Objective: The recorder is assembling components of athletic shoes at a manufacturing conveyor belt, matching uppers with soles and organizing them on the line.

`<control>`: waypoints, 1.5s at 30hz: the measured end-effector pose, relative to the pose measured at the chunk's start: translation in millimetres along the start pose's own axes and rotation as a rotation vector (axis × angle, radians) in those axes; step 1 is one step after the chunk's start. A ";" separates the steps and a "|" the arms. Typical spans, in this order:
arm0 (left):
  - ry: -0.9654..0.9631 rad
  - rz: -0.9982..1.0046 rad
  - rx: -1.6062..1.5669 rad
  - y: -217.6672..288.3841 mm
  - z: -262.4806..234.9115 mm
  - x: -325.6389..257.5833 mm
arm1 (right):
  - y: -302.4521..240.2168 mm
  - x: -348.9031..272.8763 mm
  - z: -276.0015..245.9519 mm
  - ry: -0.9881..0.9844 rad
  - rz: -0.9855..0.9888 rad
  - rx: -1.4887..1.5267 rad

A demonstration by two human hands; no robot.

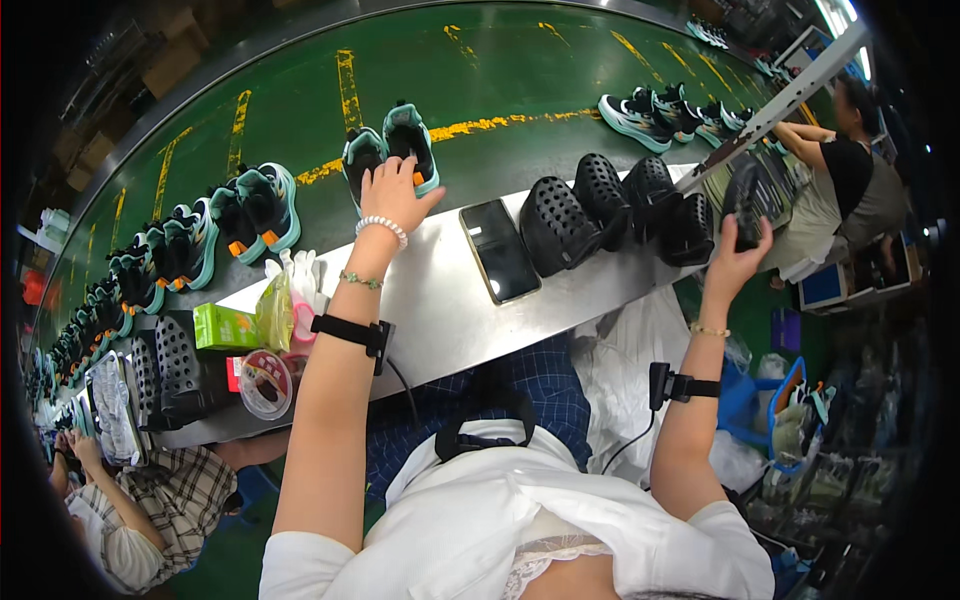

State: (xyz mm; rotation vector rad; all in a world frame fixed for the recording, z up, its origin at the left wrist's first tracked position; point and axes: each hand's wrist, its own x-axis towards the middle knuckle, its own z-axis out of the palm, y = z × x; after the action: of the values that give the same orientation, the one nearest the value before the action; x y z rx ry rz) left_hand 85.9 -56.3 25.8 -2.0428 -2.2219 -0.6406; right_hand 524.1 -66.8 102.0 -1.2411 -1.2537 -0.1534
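Note:
My left hand (pixel 393 193) reaches onto the green conveyor belt (pixel 480 70) and rests on the heels of a pair of teal and black sneakers (pixel 390 150). My right hand (pixel 738 262) is raised at the right and grips a black perforated clog (pixel 745 203). Several more black perforated clogs (pixel 600 205) stand in a row on the steel bench (pixel 440 300) between my hands. A dark phone (pixel 499 250) lies flat on the bench just left of them.
More teal sneaker pairs (pixel 250 205) ride the belt to the left and at the far right (pixel 660 115). A green box (pixel 222 327), tape roll (pixel 266 384) and white gloves (pixel 297 272) sit at the bench's left. Other people work at left (pixel 150 500) and right (pixel 850 170).

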 end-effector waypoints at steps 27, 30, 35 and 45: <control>0.203 -0.060 -0.046 1.0 5.4 -4.1 | -217.4 -56.9 295.5 -1.407 -0.313 -0.365; 0.198 -0.063 -0.093 5.9 -3.2 -8.3 | -217.5 -78.5 289.1 -1.225 -0.411 -0.396; 0.165 -0.100 -0.064 3.5 16.2 -5.7 | -188.9 -118.7 310.7 -1.154 -0.587 -0.325; 0.152 -0.108 -0.057 -5.8 31.0 -5.1 | -194.4 -136.8 338.5 -1.250 -0.280 -0.547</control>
State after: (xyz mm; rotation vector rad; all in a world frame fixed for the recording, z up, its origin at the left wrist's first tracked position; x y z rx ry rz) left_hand 88.2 -50.9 -5.6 -1.8394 -2.2617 -0.8479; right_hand 128.4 42.7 52.1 -1.6814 -2.5924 0.1274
